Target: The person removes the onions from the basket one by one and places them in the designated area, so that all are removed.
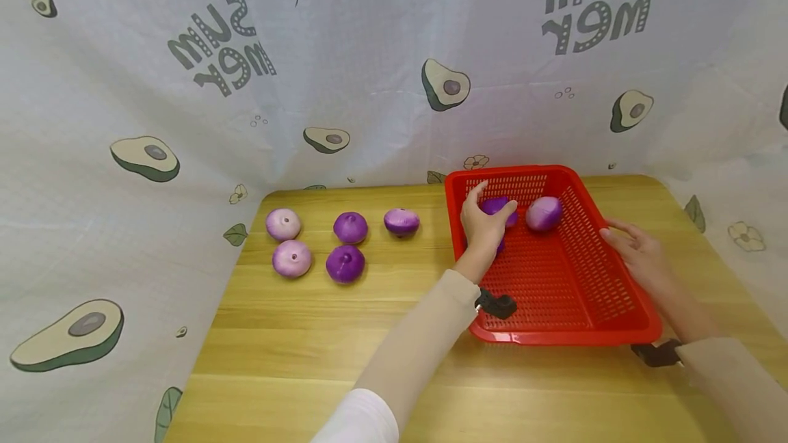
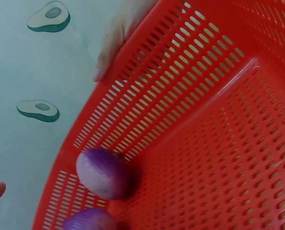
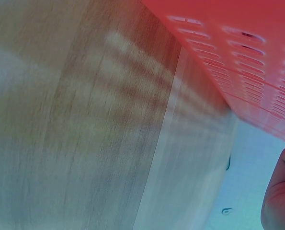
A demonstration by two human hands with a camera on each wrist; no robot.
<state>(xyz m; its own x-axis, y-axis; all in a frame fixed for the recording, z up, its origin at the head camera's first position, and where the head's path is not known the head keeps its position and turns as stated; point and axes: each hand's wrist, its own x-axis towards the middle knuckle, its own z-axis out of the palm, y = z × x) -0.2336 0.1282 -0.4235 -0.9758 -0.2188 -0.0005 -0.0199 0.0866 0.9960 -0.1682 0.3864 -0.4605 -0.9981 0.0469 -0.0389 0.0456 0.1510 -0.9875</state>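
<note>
My left hand (image 1: pixel 483 224) reaches over the far left part of the red plastic basket (image 1: pixel 554 292), thumb and fingers spread apart. Between them in the head view shows a purple onion (image 1: pixel 493 206); in the left wrist view the visible fingertip is apart from the onions. More purple (image 1: pixel 501 246) shows beside the wrist, mostly hidden. A white-and-purple onion (image 1: pixel 544 213) lies farther right in the basket, and also appears in the left wrist view (image 2: pixel 103 173). Along the basket's right rim, my right hand (image 1: pixel 643 255) rests from outside with its fingers extended.
Left of the basket on the wooden table (image 1: pixel 295 354) are two pale onions (image 1: pixel 292 258), two dark purple onions (image 1: pixel 345 264) and a two-toned onion (image 1: pixel 401 222) lying on its side. A white avocado-print cloth (image 1: pixel 369 67) hangs behind and beside the table.
</note>
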